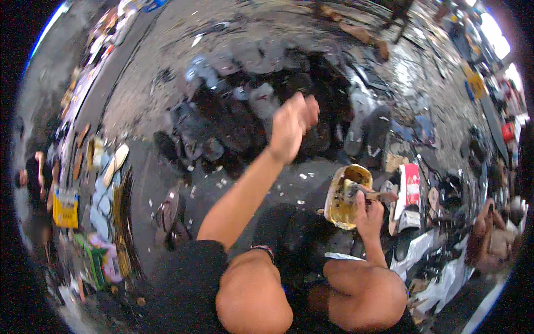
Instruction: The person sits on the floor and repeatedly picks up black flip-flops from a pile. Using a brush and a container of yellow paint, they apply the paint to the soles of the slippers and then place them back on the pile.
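My right hand point(369, 216) is closed round a brush point(385, 196) with a brownish handle, its head dipped into a cut-open, yellow-crusted tub point(337, 214). The tub looks smeared with a glue-like coating. My left arm stretches forward, and my left hand point(289, 127) hovers over a cluster of dark flip-flops or shoe soles point(214, 147). Motion smears its fingers, so whether they hold anything does not show. Grey soles point(261, 103) lie just beyond that hand.
A red and white box point(410, 183) lies right of the tub. Dark sandals point(167, 214) sit left of my knees. Farther left are a yellow package point(67, 209) and stacked soles point(102, 209). Other people sit at the left and right edges. White scraps dot the floor.
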The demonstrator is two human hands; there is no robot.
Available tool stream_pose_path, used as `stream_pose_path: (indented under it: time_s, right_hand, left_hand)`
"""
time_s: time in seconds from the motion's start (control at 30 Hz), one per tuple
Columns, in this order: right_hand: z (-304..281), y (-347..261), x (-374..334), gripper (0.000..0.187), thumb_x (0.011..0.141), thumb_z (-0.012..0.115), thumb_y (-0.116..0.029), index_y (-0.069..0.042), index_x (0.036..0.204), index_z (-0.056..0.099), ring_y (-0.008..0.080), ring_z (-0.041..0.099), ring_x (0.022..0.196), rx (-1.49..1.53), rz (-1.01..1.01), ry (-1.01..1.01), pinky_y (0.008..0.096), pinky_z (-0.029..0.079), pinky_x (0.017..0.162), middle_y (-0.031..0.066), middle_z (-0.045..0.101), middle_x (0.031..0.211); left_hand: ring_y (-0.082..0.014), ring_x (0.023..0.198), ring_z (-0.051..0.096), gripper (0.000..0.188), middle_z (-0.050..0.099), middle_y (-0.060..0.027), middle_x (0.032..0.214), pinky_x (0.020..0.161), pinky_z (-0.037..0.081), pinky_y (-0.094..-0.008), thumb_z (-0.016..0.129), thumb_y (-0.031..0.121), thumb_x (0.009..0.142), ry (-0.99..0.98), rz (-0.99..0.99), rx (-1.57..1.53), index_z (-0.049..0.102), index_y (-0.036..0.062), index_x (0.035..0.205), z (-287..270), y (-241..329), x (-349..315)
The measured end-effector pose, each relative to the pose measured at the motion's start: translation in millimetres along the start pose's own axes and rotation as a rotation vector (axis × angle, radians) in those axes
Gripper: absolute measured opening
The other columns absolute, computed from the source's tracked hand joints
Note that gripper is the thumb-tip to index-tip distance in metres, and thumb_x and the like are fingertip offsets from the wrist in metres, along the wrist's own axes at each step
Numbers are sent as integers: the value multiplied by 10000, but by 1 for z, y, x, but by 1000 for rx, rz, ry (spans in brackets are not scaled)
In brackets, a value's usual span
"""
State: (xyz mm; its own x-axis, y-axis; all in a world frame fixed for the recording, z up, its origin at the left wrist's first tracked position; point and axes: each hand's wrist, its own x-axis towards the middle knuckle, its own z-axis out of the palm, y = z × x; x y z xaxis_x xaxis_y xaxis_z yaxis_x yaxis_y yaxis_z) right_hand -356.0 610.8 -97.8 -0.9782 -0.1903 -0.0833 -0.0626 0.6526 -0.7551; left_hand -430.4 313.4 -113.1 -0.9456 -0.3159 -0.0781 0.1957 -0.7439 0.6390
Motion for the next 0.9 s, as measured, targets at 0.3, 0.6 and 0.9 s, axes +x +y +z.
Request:
stream_pose_path:
  time_s: [0.3, 0.6, 0.9]
  right_hand:
    - [21, 76, 5, 251, 934, 692, -226, -4, 1051, 704, 328, 647, 940, -431, -251, 146, 406, 497, 827, 170, 692, 986]
    - [-38, 42, -43, 264, 870, 681, -237, 1, 980, 651, 461, 662, 919, -329, 101, -190, 497, 515, 796, 255, 695, 942]
    - [-44, 8, -32, 255, 953, 646, -153, 6, 1151, 663, 180, 665, 935, 461, 189, -372, 343, 522, 853, 103, 721, 1015]
  left_hand:
    - [-393, 1207, 534, 393, 606, -197, 1243, 1029, 413, -472, 676, 140, 838, 944, 295, 1938, 584, 28, 1203, -222, 131, -298]
    - [-262, 856, 680, 190, 698, -137, 913, 748, 524, -372, 702, 154, 889, 822, -12, 1502, 645, 7, 995, -160, 165, -303]
    - [-428, 1498, 196, 702, 282, -221, 1603, 1176, 229, -545, 622, 540, 907, -281, -90, 1872, 496, 127, 1461, -155, -26, -244]
